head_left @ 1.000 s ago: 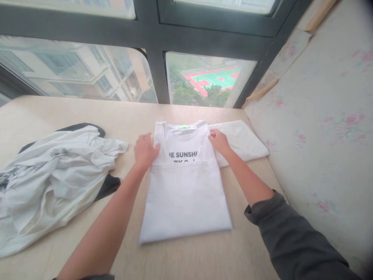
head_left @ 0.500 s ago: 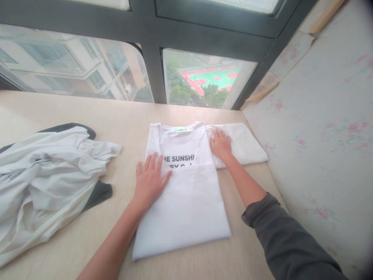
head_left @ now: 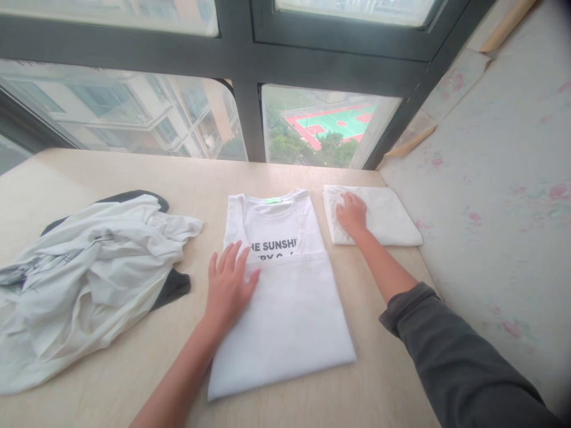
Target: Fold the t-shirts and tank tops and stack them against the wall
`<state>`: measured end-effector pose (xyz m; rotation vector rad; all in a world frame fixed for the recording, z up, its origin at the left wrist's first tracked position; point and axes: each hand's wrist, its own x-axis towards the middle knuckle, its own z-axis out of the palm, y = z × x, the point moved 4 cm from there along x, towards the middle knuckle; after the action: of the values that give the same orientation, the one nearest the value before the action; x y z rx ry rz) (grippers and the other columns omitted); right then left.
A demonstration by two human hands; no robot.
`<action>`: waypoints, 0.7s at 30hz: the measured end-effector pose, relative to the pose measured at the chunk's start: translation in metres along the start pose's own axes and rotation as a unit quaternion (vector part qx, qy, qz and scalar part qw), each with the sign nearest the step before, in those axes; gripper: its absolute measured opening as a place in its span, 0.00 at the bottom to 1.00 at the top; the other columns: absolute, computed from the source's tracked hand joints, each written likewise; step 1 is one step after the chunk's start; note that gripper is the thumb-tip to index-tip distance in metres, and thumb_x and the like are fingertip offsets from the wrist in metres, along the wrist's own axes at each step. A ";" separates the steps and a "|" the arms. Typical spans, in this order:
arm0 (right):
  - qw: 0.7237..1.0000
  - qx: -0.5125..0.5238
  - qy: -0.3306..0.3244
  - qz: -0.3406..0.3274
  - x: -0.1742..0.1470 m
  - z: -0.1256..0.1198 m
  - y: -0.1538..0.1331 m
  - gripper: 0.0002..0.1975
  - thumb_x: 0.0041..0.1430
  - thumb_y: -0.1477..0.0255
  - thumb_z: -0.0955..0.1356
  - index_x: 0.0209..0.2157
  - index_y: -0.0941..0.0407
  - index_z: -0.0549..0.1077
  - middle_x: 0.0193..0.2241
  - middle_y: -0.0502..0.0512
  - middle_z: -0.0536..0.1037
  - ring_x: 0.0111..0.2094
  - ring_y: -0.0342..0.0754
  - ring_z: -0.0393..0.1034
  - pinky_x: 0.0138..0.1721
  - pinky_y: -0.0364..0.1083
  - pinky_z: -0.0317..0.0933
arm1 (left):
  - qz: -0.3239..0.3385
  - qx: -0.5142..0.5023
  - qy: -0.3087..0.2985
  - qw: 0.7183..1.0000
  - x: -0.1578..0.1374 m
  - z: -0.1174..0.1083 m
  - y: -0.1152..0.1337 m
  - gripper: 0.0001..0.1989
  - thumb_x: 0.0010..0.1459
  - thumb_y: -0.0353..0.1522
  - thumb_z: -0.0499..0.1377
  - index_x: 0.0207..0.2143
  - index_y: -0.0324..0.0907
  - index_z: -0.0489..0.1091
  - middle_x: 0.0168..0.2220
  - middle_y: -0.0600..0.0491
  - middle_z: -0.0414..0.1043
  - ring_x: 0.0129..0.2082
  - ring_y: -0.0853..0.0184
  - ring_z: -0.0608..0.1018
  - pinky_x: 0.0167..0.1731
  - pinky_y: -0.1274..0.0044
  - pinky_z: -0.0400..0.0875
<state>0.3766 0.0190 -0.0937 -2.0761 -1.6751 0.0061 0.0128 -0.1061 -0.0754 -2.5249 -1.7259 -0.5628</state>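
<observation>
A white T-shirt [head_left: 285, 324], folded into a rectangle with its collar at the far end and dark lettering showing, lies in front of me. On its left edge rests my left hand [head_left: 229, 282], fingers spread and holding nothing. To the right of the shirt, across a narrow gap, is a folded white cloth item [head_left: 388, 217]; its exact kind cannot be told. My right hand [head_left: 352, 213] presses on the left part of that cloth from above, its fingers loosely bent on the surface.
A crumpled white garment with dark parts [head_left: 102, 273] is heaped at the left. All the clothes lie on a pale wooden surface [head_left: 281, 178]. Dark window frames [head_left: 243, 107] stand behind it, and a flower-patterned wall [head_left: 499, 226] borders the right side.
The folded cloth under my right hand has slid right, away from the T-shirt, so bare wood shows between them. My left hand has stayed at the T-shirt's left edge. The view has shifted slightly.
</observation>
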 end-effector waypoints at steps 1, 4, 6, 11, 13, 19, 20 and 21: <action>0.999 0.019 0.013 -0.027 -0.012 -0.007 -0.006 0.21 0.62 0.72 0.60 0.55 0.63 0.70 0.59 0.68 0.68 0.62 0.58 0.58 0.63 0.60 0.50 | 0.022 -0.016 0.017 0.999 -0.009 -0.008 0.006 0.23 0.65 0.38 0.53 0.60 0.40 0.63 0.63 0.39 0.62 0.64 0.51 0.64 0.63 0.55 0.54; 0.985 0.103 0.029 -0.137 -0.079 -0.034 -0.028 0.18 0.63 0.74 0.61 0.52 0.59 0.71 0.55 0.65 0.72 0.59 0.54 0.63 0.62 0.56 0.55 | 0.078 -0.059 0.038 0.994 -0.052 -0.032 0.023 0.17 0.63 0.32 0.56 0.54 0.43 0.67 0.56 0.42 0.70 0.55 0.55 0.73 0.55 0.63 0.68; 0.964 0.158 -0.005 -0.216 -0.144 -0.052 -0.043 0.16 0.63 0.74 0.62 0.51 0.56 0.72 0.53 0.62 0.73 0.56 0.53 0.65 0.60 0.55 0.59 | 0.102 -0.067 0.030 0.992 -0.088 -0.042 0.030 0.13 0.63 0.32 0.56 0.49 0.44 0.70 0.50 0.44 0.73 0.48 0.57 0.76 0.49 0.66 0.72; 0.910 0.183 -0.140 -0.346 -0.282 -0.085 -0.061 0.21 0.58 0.73 0.66 0.54 0.55 0.68 0.53 0.61 0.73 0.55 0.56 0.67 0.55 0.59 0.64 | 0.145 -0.015 0.006 0.989 -0.156 -0.050 0.028 0.20 0.62 0.44 0.57 0.50 0.42 0.72 0.48 0.42 0.75 0.45 0.55 0.78 0.42 0.66 0.77; 0.909 0.154 -0.153 -0.355 -0.305 -0.089 -0.057 0.22 0.57 0.76 0.65 0.54 0.54 0.69 0.54 0.61 0.73 0.55 0.57 0.67 0.56 0.61 0.63 | 0.162 0.002 0.005 0.987 -0.165 -0.051 0.025 0.20 0.62 0.42 0.56 0.52 0.42 0.72 0.50 0.42 0.75 0.48 0.54 0.78 0.44 0.66 0.78; 0.929 0.100 -0.082 -0.348 -0.304 -0.089 -0.048 0.27 0.55 0.86 0.59 0.53 0.55 0.71 0.51 0.59 0.76 0.54 0.54 0.70 0.53 0.57 0.68 | 0.191 0.016 0.002 0.981 -0.155 -0.054 0.018 0.24 0.58 0.21 0.48 0.51 0.45 0.73 0.50 0.49 0.77 0.48 0.61 0.79 0.47 0.71 0.77; 0.929 0.096 -0.077 -0.350 -0.301 -0.088 -0.049 0.27 0.55 0.86 0.58 0.53 0.55 0.72 0.50 0.59 0.76 0.53 0.54 0.70 0.52 0.57 0.69 | 0.195 0.016 0.001 0.981 -0.153 -0.054 0.016 0.25 0.56 0.20 0.47 0.50 0.46 0.73 0.50 0.49 0.77 0.47 0.62 0.79 0.46 0.71 0.77; 0.928 0.095 -0.073 -0.352 -0.299 -0.088 -0.051 0.26 0.55 0.86 0.58 0.52 0.55 0.72 0.49 0.59 0.77 0.52 0.54 0.71 0.51 0.56 0.69 | 0.197 0.012 0.002 0.980 -0.150 -0.054 0.014 0.26 0.55 0.19 0.47 0.50 0.46 0.74 0.49 0.50 0.77 0.46 0.62 0.80 0.45 0.72 0.78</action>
<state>0.2791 -0.2811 -0.0824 -1.2692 -2.3181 0.0888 -0.0374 -0.2583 -0.0692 -2.7334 -1.1680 -0.5121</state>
